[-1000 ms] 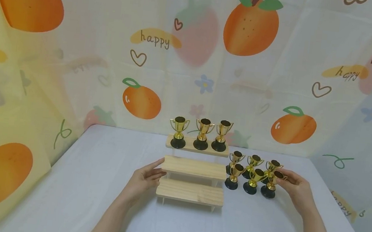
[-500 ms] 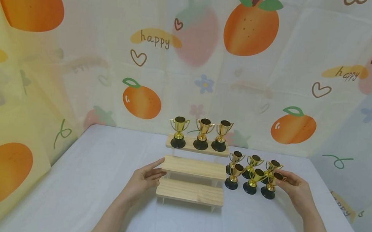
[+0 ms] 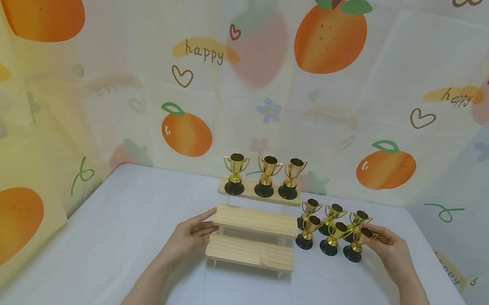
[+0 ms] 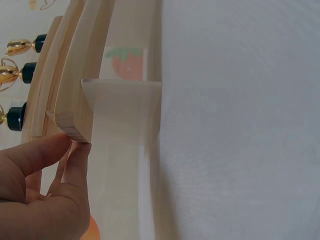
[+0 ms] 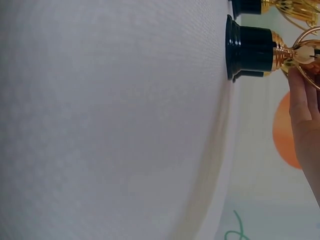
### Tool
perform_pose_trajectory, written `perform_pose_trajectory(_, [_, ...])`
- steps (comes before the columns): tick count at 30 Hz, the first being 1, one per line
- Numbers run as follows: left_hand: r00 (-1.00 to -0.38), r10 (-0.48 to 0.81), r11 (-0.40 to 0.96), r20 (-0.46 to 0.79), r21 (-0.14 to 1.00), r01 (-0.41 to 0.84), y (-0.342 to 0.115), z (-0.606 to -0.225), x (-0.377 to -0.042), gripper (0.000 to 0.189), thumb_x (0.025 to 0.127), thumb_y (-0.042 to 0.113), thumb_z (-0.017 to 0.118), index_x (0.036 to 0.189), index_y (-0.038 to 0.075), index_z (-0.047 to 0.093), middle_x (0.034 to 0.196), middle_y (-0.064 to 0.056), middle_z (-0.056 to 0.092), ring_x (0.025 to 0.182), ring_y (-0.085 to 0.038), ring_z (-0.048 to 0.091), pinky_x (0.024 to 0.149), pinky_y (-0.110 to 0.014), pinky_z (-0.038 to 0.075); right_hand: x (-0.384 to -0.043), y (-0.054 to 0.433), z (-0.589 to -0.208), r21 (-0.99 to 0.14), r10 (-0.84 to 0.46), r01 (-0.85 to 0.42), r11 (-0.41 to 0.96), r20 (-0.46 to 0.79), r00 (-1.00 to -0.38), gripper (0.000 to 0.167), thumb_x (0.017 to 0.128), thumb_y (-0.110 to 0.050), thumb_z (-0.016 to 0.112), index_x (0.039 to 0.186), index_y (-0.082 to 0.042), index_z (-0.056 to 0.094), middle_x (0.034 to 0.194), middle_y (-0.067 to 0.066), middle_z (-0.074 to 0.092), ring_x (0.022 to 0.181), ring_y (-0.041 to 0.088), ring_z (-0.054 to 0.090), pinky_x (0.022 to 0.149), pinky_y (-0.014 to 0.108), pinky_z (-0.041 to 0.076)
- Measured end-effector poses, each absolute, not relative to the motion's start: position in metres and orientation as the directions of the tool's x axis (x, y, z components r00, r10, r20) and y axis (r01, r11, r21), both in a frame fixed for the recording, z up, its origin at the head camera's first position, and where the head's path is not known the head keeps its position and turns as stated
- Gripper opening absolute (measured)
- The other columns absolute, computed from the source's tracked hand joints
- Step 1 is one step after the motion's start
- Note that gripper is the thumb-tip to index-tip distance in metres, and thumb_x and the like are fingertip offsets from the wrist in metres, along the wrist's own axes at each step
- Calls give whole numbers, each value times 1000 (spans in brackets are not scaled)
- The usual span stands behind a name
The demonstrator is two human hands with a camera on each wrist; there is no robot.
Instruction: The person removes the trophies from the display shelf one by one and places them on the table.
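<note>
A three-tier wooden display stand (image 3: 251, 252) stands on the white table. My left hand (image 3: 190, 234) is at its left side, with extended fingertips touching the board ends; the left wrist view shows them against a board's end (image 4: 74, 120). Three gold trophy cups (image 3: 265, 175) with black bases stand on the top tier. Several more are in two rows right of the stand. My right hand (image 3: 389, 249) pinches the front-right trophy (image 3: 355, 248) by its cup and handle. In the right wrist view this trophy's black base (image 5: 250, 50) is at the tabletop. Part of the right hand is outside that view.
The other grouped trophies (image 3: 331, 240) stand close beside the held one, near the stand's right edge. A fruit-print cloth (image 3: 323, 96) hangs behind and at the sides of the white table (image 3: 101, 257). Black wrist mounts are on both arms.
The front-right trophy has shifted very slightly downward and tilted a little in my right fingers. My left hand, the stand and the other trophies look unchanged.
</note>
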State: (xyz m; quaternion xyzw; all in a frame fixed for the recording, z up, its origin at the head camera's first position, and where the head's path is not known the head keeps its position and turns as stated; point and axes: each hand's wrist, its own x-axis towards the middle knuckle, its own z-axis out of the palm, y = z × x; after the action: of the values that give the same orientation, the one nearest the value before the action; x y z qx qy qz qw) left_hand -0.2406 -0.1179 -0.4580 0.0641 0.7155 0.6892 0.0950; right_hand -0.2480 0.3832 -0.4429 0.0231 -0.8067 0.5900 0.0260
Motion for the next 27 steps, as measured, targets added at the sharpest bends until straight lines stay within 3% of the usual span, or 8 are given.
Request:
perform_pose_trajectory(15, [-980,192,51,-54,998,-45,-117,-458,-240,70,88,-12,55,148,24,47,137,-23,56,132,-36,56,91,-17,56,-244,382,-444,-965,-20,-107,238,105,-994,39,96,-6,60,134,0,56,110,-25,65,91,-7,62,81,7,50])
perform_pose_trajectory(19, [-979,198,50,-49,998,-40,-117,-458,-240,70,89,-11,55,148,24,46,137,-24,56,133,-36,56,92,-17,56,-243,382,-443,-957,-18,-128,261,127,-992,41,95,-11,63,135,-1,57,115,-26,63,97,-8,59,82,6,49])
perform_pose_trajectory(27, [-980,192,45,-45,998,-37,-115,-458,-241,69,89,-12,55,147,24,48,136,-24,56,132,-37,56,92,-17,56,-243,380,-442,-974,10,-138,180,142,-990,42,93,-8,65,134,-3,57,114,-28,64,106,-14,56,84,2,48])
